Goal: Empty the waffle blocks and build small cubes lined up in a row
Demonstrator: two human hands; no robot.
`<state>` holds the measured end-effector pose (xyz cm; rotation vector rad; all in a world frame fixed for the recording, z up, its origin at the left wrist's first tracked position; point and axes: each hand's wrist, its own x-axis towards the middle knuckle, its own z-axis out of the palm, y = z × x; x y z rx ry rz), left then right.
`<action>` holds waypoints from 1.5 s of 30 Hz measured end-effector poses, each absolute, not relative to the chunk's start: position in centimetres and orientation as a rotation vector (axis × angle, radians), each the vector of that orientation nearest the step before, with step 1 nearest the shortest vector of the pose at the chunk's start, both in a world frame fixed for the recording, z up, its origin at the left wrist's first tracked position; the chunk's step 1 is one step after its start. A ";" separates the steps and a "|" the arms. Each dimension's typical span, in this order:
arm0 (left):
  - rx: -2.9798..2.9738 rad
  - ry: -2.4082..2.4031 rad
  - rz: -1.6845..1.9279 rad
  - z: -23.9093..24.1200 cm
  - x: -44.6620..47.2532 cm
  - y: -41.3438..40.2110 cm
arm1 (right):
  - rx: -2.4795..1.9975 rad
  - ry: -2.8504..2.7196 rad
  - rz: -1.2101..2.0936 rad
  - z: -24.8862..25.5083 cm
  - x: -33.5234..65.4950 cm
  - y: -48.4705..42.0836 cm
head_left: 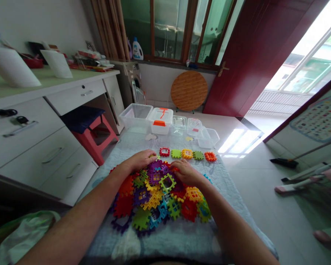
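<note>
A heap of colourful notched plastic building blocks (143,219) lies on the cloth-covered table. At the heap's far left edge is my left hand (142,160), its fingers curled at a yellow-green building block (152,156) that is mostly hidden. My right hand (187,172) reaches over the far right side, fingers bent at a red building block (175,169). Between the hands are purple blocks (156,177) and a light green frame-shaped block (167,183). Beyond them stands a row with a red window block (164,151), a green block (176,153), a yellow window block (187,153) and others.
Along the table's far edge stand a clear plastic bin (136,117), a lidded box with orange latch (161,120) and smaller clear containers (179,124). A pink stool (96,138) and white drawers (49,147) are on the left. A round wooden tabletop (189,91) leans at the back wall.
</note>
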<state>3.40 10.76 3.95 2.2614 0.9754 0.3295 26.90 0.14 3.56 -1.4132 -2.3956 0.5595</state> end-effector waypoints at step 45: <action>1.515 1.340 0.952 -2.2 -8.3 9.8 | -1.909 -2.421 0.286 4.8 27.3 10.6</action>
